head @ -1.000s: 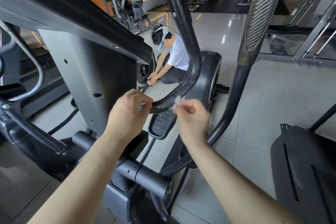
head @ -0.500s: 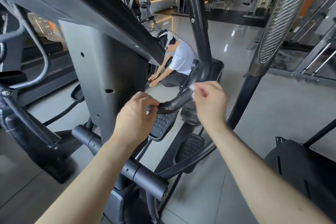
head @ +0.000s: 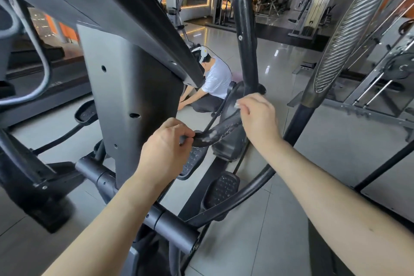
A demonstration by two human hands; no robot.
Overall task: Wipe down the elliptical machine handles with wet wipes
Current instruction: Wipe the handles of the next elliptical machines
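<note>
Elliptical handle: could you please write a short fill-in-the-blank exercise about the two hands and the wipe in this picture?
1. The left hand grips the ____ end of the curved handle.
2. The right hand pinches a small ____ wipe at the handle's bend.
3. Behind the handle, a person crouches on the ____.
Missing words: lower; white; floor.

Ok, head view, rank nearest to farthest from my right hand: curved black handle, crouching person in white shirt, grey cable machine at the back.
1. Curved black handle, against the right hand.
2. Crouching person in white shirt, floor beyond.
3. Grey cable machine, far back.
</note>
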